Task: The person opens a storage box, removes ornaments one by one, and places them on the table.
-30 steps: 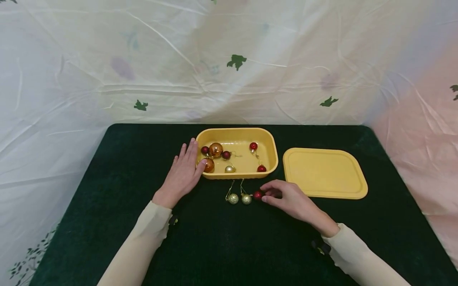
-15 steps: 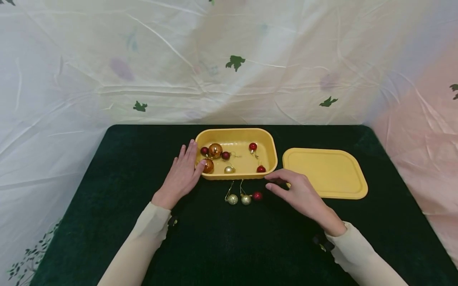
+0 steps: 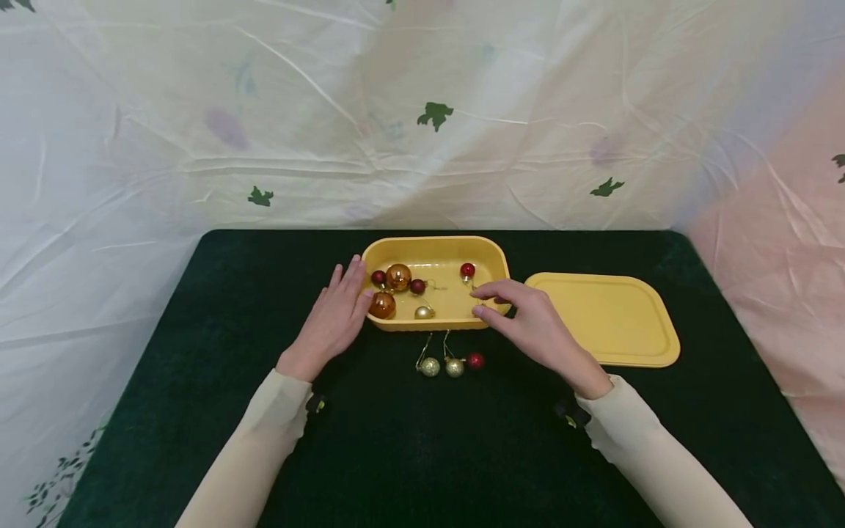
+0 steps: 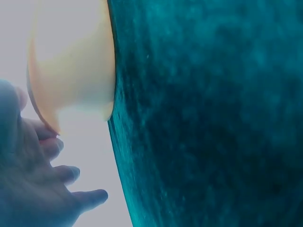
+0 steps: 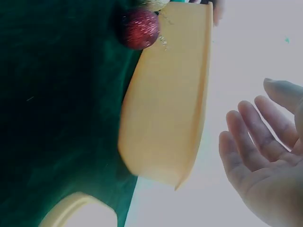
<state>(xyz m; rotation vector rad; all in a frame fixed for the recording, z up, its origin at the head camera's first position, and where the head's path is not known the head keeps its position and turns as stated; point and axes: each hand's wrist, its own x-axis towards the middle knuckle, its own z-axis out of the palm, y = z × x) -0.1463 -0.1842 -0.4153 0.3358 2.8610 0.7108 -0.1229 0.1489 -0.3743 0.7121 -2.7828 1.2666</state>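
The yellow container (image 3: 429,249) stands on the dark green cloth. My left hand (image 3: 333,315) rests against its left end with fingers straight, the thumb by the rim. Over the container's right end hovers my right hand (image 3: 535,323), thumb and fingers apart and loosely bent; the right wrist view has nothing in them. Beneath those fingers, a red bauble is mostly hidden. Another red bauble (image 3: 467,270) lies farther back inside. To the left are two orange baubles (image 3: 398,276), two dark red baubles (image 3: 418,287) and a gold bauble (image 3: 423,312).
A red glitter bauble (image 3: 475,361) and two gold glitter baubles (image 3: 430,367) lie in a row on the cloth, just in front of the container. The flat yellow lid (image 3: 607,323) lies to the right. Pale printed fabric (image 3: 515,183) hangs behind the table.
My right hand has let go of the red glitter bauble in front, drawn back, then moved up and left over the container's right end. The left hand has stayed nearly still.
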